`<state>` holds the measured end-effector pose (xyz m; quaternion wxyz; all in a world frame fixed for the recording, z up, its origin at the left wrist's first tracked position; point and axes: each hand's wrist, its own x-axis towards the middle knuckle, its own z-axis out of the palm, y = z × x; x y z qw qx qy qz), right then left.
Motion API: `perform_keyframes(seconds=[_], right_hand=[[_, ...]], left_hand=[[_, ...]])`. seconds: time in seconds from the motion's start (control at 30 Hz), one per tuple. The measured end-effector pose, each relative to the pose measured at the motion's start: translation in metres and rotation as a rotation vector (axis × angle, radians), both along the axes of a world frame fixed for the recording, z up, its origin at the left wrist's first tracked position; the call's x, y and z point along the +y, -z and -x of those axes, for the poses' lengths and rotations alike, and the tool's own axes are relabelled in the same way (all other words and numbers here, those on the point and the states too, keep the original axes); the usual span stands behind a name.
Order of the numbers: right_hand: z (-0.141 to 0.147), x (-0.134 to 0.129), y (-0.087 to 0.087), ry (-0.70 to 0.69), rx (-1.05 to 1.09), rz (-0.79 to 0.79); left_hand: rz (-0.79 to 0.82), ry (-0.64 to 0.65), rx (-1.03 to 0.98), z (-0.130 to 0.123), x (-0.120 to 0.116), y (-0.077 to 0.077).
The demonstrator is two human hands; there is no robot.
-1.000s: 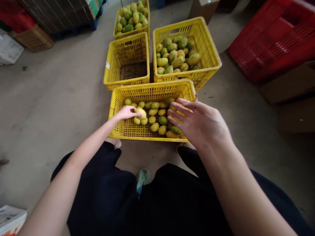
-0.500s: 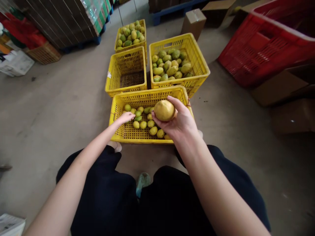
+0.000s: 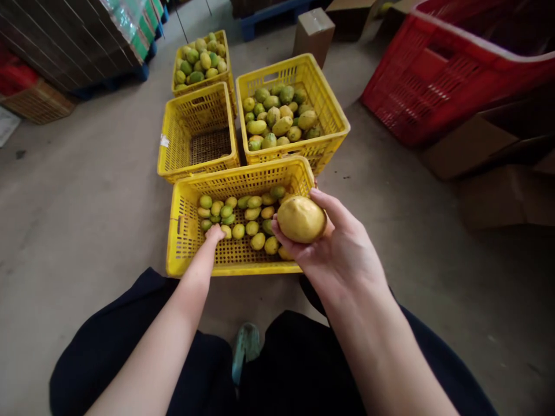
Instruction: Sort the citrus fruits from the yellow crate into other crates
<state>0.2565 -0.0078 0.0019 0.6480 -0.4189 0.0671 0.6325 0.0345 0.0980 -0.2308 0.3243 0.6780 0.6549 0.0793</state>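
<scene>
Clock positions are read from the middle of the near yellow crate, which stands on the floor. Right hand, 4 o'clock: half closed around a yellow papaya, which is raised above the crate and overlaps its 3 o'clock end in view. Left hand, 8 o'clock: down inside the crate, at the loose papayas (its fingers are mostly hidden, so opening and hold cannot be told). The loose papayas, yellow to green, lie on the perforated base. Second yellow crate, 1 o'clock: contains heaped papayas. Third yellow crate, 11 o'clock: white patch on its side. Red crate, 2 o'clock: well apart.
</scene>
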Motion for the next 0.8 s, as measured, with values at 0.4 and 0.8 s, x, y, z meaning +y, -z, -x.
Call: perform_keyframes(seconds=[0.4, 0.8], right_hand=[[0.000, -0.004, 0.009, -0.047, -0.033, 0.133], [-0.003, 0.000, 0.006, 0.133, -0.151, -0.077]], left_hand=[[-0.030, 0.117, 0.242, -0.001, 0.043, 0.033], [0.024, 0.124, 0.377, 0.007, 0.025, 0.038]])
